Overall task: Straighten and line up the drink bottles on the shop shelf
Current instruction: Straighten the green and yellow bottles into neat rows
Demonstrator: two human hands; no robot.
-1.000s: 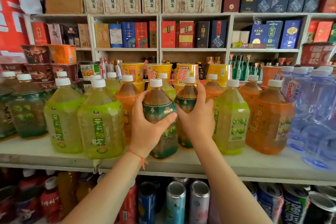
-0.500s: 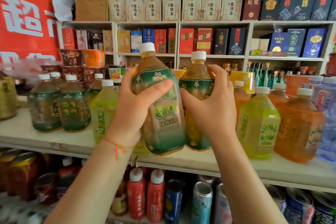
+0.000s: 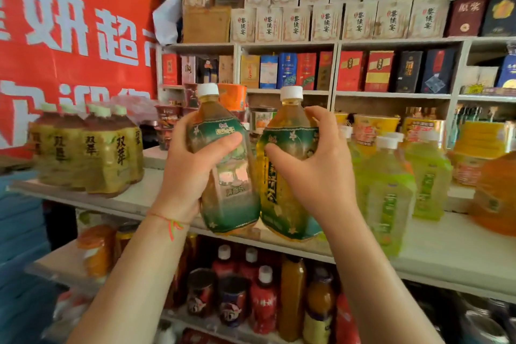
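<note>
Two tea bottles with dark green labels and white caps hang in the air in front of the white shop shelf (image 3: 435, 248). My left hand (image 3: 192, 173) grips the left green-label bottle (image 3: 226, 181), thumb across its label. My right hand (image 3: 312, 170) grips the right green-label bottle (image 3: 282, 176), which holds yellow tea. The two bottles stand side by side, almost touching, both a little tilted. Light green bottles (image 3: 388, 193) remain standing on the shelf to the right of my hands, and an orange bottle (image 3: 494, 198) shows at the right edge.
A shrink-wrapped pack of brown tea bottles (image 3: 89, 153) sits on the shelf at the left. Instant noodle cups (image 3: 374, 128) stand behind. Boxed liquor (image 3: 377, 70) fills the upper shelves. Cans and red bottles (image 3: 259, 296) crowd the shelf below. A red banner (image 3: 69, 36) covers the left wall.
Both hands lifted the two green-label bottles off the shelf and carried them left. The view swung left with them, bringing the brown wrapped pack into sight.
</note>
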